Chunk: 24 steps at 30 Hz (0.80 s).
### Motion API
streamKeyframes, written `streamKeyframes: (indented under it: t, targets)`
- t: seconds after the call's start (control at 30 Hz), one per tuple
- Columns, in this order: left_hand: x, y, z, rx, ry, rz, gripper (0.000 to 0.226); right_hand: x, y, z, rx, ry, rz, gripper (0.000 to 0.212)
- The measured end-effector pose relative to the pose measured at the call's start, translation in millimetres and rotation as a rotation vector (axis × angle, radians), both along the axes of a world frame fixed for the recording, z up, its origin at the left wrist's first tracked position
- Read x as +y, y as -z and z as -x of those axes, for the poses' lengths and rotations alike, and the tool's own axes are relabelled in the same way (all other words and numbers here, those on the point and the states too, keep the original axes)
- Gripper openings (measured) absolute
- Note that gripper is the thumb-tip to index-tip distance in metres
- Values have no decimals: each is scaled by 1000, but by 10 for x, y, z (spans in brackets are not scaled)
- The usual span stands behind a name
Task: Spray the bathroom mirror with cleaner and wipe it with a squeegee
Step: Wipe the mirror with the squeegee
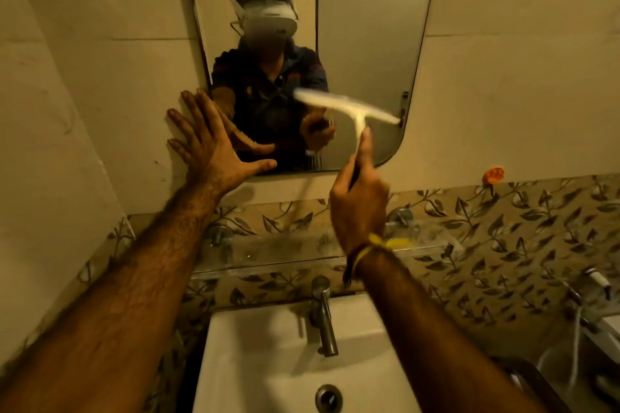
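- Looking down over the white sink (235, 345), we saw the mirror (369, 43) on the wall above it, its top cut off by the frame edge.
- Our left hand (214, 147) lay flat and spread, gripping nothing, on the wall at the mirror's lower left corner, thumb just under the glass.
- Our right hand (360, 198) was clenched around the handle of the white squeegee (349, 106), above the sink and in front of the mirror's lower part.
- The squeegee's blade was smeared by motion blur, so we could not tell whether it touched the glass.
- A tap (323, 315) stood at the back of the sink, beneath a dusty glass shelf (268, 251).
- No cleaner bottle could be made out.
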<state>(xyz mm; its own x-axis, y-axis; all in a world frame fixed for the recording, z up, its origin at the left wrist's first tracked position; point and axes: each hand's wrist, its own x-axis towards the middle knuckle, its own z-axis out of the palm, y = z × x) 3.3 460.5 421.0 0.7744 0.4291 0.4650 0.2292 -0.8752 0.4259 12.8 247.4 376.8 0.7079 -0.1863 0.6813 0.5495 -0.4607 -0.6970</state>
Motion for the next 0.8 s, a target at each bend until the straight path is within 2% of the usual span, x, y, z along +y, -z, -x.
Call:
streamKeyframes:
  t: [0.1, 0.3, 0.47, 0.53, 0.7, 0.8]
  targets:
    - [12, 14, 8, 2, -4, -2, 162, 54, 190, 236, 68, -39, 125, 58]
    - [50, -9, 61, -12, 34, 1, 158, 240, -598, 0, -117, -69, 169, 59]
    - [206, -20, 171, -65, 123, 70, 158, 335, -66, 243, -111, -21, 414, 58]
    - [258, -16, 229, -88, 171, 95, 159, 390, -10, 294, -108, -45, 438, 58]
    - [283, -27, 297, -221, 215, 154, 158, 815, -831, 135, -292, -105, 396, 56]
    - [294, 15, 286, -299, 150, 192, 155, 876, -926, 123, -325, -149, 424, 66]
